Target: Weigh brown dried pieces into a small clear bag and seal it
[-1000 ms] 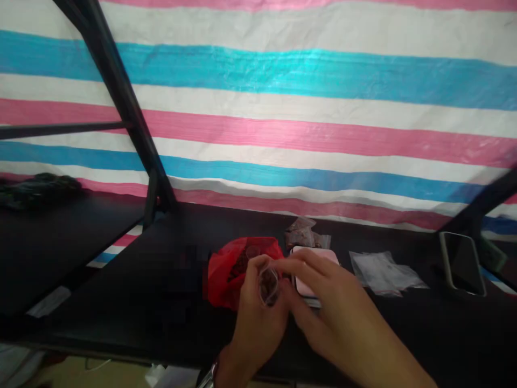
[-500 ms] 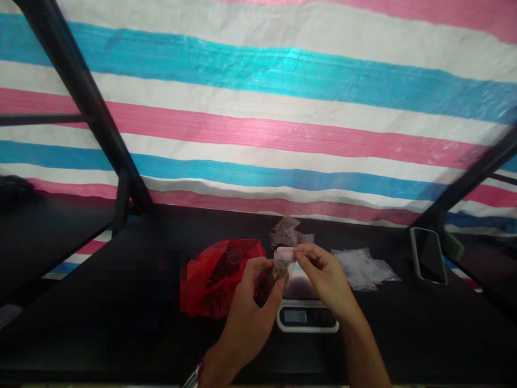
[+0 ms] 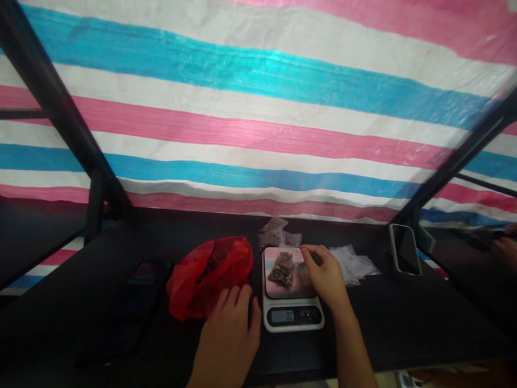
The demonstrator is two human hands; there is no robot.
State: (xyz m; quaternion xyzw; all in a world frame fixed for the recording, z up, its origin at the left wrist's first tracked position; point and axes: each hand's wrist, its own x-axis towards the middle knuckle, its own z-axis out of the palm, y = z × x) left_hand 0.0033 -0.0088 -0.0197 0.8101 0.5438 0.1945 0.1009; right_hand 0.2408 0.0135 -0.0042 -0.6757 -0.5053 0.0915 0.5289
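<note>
A small clear zip bag (image 3: 281, 270) with brownish, dried-looking pieces lies over the metal plate of a white digital scale (image 3: 264, 318). My right hand (image 3: 326, 272) pinches the top edge of this bag between thumb and finger. My left hand (image 3: 232, 331) is open and holds nothing, palm down just left of the scale. Its fingertips are by a red plastic bag (image 3: 181, 293), which stands open with dark small pieces and a small clear cup (image 3: 220, 254) inside. The scale's display shows what looks like 0.0.
Several filled zip bags (image 3: 272, 234) lie behind the scale. To its right is a pile of flat clear bags (image 3: 353, 264), then a phone (image 3: 405, 249) leaning near the frame. Black metal posts (image 3: 60, 113) and a striped sheet (image 3: 258, 124) bound the black table (image 3: 404, 323). Another person's hand (image 3: 508, 249) shows at far right.
The filled zip bag has come down from between both hands onto the scale. My left hand has let go of it and moved down and left; the right still pinches its top.
</note>
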